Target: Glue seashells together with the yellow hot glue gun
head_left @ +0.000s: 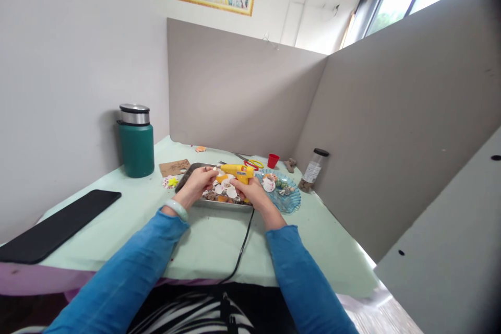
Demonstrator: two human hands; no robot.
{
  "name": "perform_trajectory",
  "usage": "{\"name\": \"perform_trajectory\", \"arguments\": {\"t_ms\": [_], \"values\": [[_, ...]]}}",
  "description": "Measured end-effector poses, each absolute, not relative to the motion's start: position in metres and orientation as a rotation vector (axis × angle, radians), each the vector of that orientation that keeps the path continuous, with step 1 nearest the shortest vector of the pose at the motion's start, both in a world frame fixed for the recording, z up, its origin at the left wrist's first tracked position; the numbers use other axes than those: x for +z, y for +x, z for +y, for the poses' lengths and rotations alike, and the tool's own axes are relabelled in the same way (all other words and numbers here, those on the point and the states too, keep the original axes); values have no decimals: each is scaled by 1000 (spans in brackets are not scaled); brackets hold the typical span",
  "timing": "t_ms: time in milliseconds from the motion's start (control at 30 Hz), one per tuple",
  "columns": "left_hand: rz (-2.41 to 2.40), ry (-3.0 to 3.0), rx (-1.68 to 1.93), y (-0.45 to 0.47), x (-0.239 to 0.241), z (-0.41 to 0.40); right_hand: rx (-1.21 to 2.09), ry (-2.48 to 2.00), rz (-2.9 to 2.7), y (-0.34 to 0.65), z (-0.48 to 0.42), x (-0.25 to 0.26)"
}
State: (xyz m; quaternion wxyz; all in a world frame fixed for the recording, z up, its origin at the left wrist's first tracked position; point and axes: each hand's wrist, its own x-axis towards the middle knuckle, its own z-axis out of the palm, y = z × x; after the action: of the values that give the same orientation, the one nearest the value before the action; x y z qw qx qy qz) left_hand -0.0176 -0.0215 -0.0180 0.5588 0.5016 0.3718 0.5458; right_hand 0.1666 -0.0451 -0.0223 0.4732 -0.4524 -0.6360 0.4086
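Note:
My right hand (253, 192) is wrapped round the handle of a yellow hot glue gun (238, 170), its nozzle pointing left. A black cord (246, 244) runs from it to the table's front edge. Close to the nozzle, my left hand (200, 182) is closed in a pinch; a small pale piece seems to be at its fingertips, too small to name. Both hands are above a metal tray (227, 206) that holds white shells (230, 193), brown bits and orange pieces. My forearms and fingers hide part of the tray.
Right of the tray is a blue scalloped plate (291, 207) with shells. Behind stand scissors (256, 163) and a red cup (273, 160). A capped jar (313, 171) leans right. At left are a green flask (136, 148), a black mat (62, 224) and a brown card (174, 167). Grey partitions (242, 88) enclose the table.

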Motion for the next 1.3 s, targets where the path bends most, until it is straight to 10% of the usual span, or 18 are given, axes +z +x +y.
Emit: {"name": "perform_trajectory", "arguments": {"t_ms": [1300], "values": [[775, 1021, 1035, -27, -18, -16, 953, -1048, -1093, 159, -36, -26]]}}
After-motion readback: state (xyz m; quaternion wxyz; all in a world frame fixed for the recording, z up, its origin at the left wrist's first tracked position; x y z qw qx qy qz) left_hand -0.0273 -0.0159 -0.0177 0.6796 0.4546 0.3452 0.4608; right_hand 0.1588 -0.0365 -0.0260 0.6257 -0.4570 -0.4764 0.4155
